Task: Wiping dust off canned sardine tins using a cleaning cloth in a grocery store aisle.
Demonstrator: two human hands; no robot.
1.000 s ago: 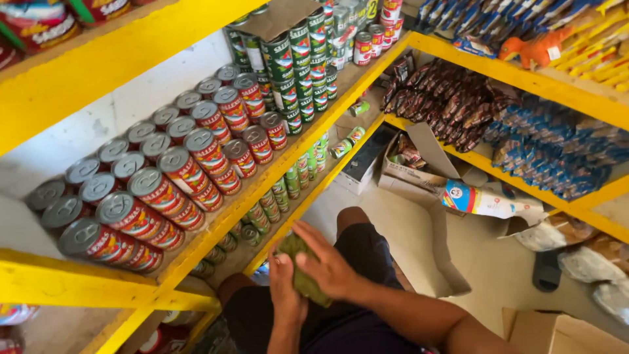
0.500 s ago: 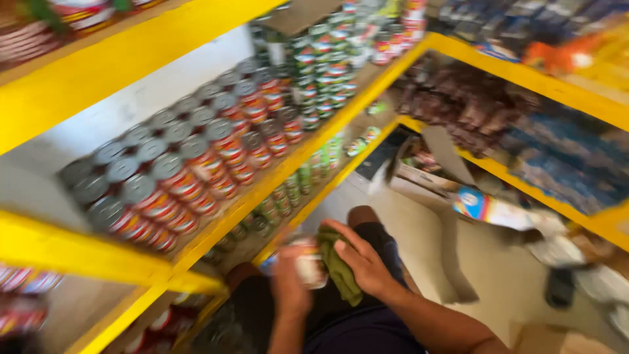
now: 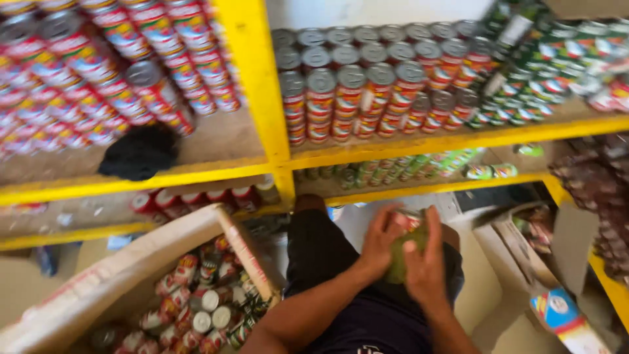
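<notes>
My left hand (image 3: 378,244) grips a small red-labelled can (image 3: 407,221) over my lap. My right hand (image 3: 427,263) presses a green cloth (image 3: 401,257) against that can. Both hands meet just in front of my knee, below the yellow shelf (image 3: 406,140). An open cardboard box (image 3: 141,263) full of several similar cans (image 3: 196,308) stands at my left.
Yellow shelves hold rows of red-labelled cans (image 3: 354,92), with green-labelled cans (image 3: 544,72) at the right. A black cloth (image 3: 139,152) lies on the left shelf. Brown packets (image 3: 599,183) fill the right shelf. Flattened cartons (image 3: 563,314) and boxes lie on the floor at the right.
The view has swung left, bringing the box of cans and left shelf into sight. My hands stay together on the can and cloth, the right hand shifting over the can.
</notes>
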